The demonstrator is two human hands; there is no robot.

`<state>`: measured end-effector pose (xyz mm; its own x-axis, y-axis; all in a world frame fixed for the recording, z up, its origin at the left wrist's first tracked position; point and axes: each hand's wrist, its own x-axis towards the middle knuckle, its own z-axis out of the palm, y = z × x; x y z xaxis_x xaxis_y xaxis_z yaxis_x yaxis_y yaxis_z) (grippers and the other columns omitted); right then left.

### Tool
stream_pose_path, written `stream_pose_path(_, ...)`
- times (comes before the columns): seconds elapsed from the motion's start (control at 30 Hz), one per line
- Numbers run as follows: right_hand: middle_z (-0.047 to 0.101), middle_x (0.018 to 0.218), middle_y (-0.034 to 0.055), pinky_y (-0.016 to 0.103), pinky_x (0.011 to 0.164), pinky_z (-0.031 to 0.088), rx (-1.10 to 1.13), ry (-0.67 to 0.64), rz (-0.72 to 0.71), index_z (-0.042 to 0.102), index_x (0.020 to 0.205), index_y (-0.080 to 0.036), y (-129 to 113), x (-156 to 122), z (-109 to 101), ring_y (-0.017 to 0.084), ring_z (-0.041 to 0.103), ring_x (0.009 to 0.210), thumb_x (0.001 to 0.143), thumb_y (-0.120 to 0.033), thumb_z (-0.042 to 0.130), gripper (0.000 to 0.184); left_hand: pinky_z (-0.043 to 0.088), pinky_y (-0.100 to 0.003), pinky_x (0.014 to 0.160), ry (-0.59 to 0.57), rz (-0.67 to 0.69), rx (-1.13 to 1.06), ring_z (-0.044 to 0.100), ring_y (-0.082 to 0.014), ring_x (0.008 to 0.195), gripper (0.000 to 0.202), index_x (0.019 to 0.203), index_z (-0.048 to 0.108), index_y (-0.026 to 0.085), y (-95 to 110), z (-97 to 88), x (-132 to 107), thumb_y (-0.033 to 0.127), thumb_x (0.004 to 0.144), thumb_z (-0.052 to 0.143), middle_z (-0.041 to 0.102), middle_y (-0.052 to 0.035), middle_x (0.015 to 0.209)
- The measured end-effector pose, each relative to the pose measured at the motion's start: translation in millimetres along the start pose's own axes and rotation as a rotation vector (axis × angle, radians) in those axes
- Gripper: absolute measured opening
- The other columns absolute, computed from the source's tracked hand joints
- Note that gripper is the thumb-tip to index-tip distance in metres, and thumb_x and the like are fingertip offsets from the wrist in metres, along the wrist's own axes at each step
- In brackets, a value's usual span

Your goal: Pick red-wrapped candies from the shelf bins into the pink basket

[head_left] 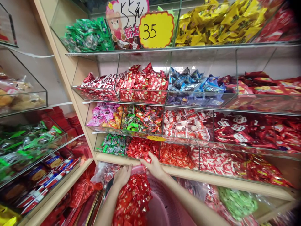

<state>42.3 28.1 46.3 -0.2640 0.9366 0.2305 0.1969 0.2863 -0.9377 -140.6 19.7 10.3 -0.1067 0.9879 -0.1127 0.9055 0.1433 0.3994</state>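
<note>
A pink plastic basket is in front of me, with red-wrapped candies heaped along its left side. My left hand is closed on the basket's far left rim. Just to the right, my right hand is above the rim, its fingers curled around red-wrapped candy. That hand is in front of a bottom-shelf bin of shiny red candies. Beside that bin is one with orange-red candies. The left thumb and fingers are partly hidden by the rim.
Clear-fronted bins of wrapped sweets fill the shelves, including blue packets and yellow packets. A yellow price tag hangs above. The wooden shelf edge runs close behind the basket. Bagged green sweets lie below it.
</note>
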Motion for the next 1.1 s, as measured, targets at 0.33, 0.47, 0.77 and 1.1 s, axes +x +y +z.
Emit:
stream_pose_path(0.33, 0.052, 0.114, 0.0031, 0.031, 0.080, 0.049, -0.731, -0.375, -0.227, 0.048, 0.113, -0.027, 13, -48, 42, 0.020, 0.059, 0.094, 0.083, -0.041, 0.052, 0.033, 0.042, -0.036, 0.089, -0.024, 0.014, -0.075, 0.058, -0.0264, 0.108, 0.070, 0.100, 0.064, 0.018, -6, -2.0, -1, 0.058, 0.085, 0.009, 0.065, -0.0145, 0.111)
stream_pose_path(0.47, 0.052, 0.113, 0.0039, 0.031, 0.073, 0.051, -0.846, -0.376, -0.245, 0.049, 0.109, -0.025, 18, -49, 47, 0.020, 0.061, 0.089, 0.083, -0.040, 0.051, 0.030, 0.041, -0.033, 0.090, -0.033, 0.008, -0.088, 0.057, -0.0244, 0.110, 0.072, 0.103, 0.063, 0.015, -5, -3.6, -1, 0.057, 0.085, 0.007, 0.065, -0.0147, 0.111)
stream_pose_path(0.77, 0.044, 0.126, 0.0066, 0.033, 0.073, 0.052, -0.877, -0.359, -0.203, 0.048, 0.110, -0.025, 23, -53, 52, 0.022, 0.061, 0.092, 0.081, -0.034, 0.053, 0.031, 0.039, -0.036, 0.093, -0.032, -0.010, -0.087, 0.055, -0.0267, 0.112, 0.074, 0.104, 0.063, 0.016, -5, -2.5, -1, 0.059, 0.084, 0.006, 0.063, -0.0155, 0.115)
stream_pose_path(1.1, 0.043, 0.126, 0.0058, 0.035, 0.080, 0.051, -0.786, -0.306, -0.139, 0.048, 0.114, -0.027, 21, -51, 52, 0.022, 0.061, 0.095, 0.080, -0.033, 0.055, 0.034, 0.040, -0.036, 0.091, -0.035, -0.014, -0.075, 0.055, -0.0271, 0.111, 0.075, 0.106, 0.062, 0.017, -3, -3.7, -3, 0.060, 0.083, 0.006, 0.062, -0.0151, 0.116)
